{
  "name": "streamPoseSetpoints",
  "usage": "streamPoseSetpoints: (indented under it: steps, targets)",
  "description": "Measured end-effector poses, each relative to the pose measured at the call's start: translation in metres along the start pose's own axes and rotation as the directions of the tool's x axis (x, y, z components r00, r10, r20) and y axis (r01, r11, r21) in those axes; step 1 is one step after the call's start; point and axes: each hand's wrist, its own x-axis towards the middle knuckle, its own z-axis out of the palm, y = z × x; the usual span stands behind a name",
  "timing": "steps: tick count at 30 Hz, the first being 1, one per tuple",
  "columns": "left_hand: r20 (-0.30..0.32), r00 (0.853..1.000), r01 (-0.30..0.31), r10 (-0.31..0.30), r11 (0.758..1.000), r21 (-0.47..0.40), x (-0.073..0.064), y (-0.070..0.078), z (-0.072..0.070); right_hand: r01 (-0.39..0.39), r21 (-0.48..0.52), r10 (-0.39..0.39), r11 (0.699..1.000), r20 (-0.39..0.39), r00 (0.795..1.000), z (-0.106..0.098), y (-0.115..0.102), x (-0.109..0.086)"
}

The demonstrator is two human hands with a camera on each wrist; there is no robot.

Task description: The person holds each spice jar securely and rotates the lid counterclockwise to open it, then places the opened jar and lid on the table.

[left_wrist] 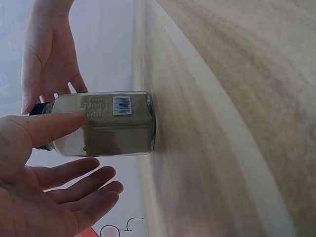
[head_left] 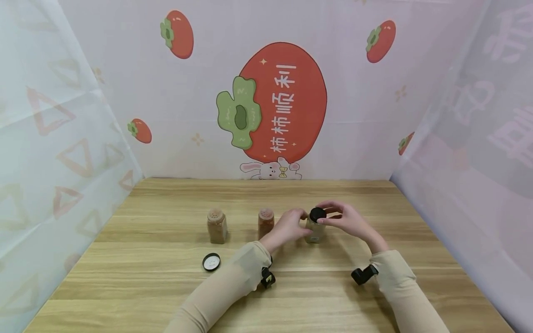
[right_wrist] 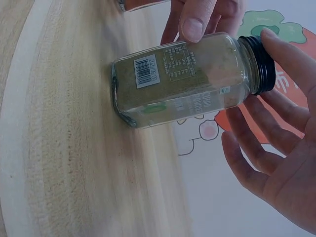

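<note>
A square glass spice jar [head_left: 314, 235] of olive-brown powder stands upright on the table. Its black lid [right_wrist: 263, 64] is on top, with a barcode label visible on the glass. My right hand [head_left: 347, 223] holds the lid from the right, thumb on its near side and fingers behind. From the left, my left hand [head_left: 287, 226] reaches around the jar. In the left wrist view, the left thumb [left_wrist: 59, 127] overlaps the jar's near face, while the other fingers spread loosely on its far side, with a gap showing.
A jar of brown powder [head_left: 217, 230] with a perforated top stands at the left. Partly hidden by my left hand, a jar of reddish powder [head_left: 266, 224] stands mid-table. A loose black-rimmed lid [head_left: 211, 262] lies near the left jar. Printed cloth walls [head_left: 354, 138] enclose the wooden table.
</note>
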Motion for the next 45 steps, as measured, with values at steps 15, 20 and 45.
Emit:
streamPoseSetpoints:
  steps: [15, 20, 45]
  targets:
    - [0.01, 1.0, -0.017, 0.017, 1.0, -0.001, 0.0015, 0.0, 0.0003, 0.037, -0.01, -0.037, 0.999, -0.007, 0.999, 0.0006, 0.0013, 0.0032]
    - [0.021, 1.0, -0.009, 0.009, 1.0, -0.007, 0.001, -0.0001, 0.0009, 0.027, 0.004, -0.027, 1.0, -0.006, 1.0, 0.0006, 0.0028, 0.0027]
    - [0.075, 0.997, 0.011, -0.015, 0.998, 0.059, -0.0001, 0.007, -0.001, 0.092, -0.067, -0.091, 0.993, 0.027, 0.996, -0.0022, 0.0006, 0.0045]
